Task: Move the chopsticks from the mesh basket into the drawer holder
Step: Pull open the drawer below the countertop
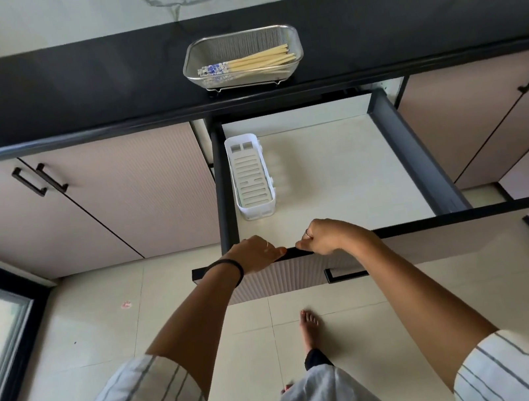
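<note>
- Left hand (pixel 257 253) and right hand (pixel 322 237): both curl over the black front edge of the open pale-fronted drawer (pixel 452 233), gripping it.
- White slotted plastic holder (pixel 250 176): inside drawer, 11 o'clock from hands.
- Bamboo chopsticks with blue-patterned ends (pixel 255 62): lying in steel mesh basket (pixel 239 39) on black countertop (pixel 65 89), 12 o'clock.

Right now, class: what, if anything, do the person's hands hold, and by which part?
Both hands grip the open drawer by the top edge of its front panel: left hand, right hand, side by side. The chopsticks lie untouched in the mesh basket.
</note>
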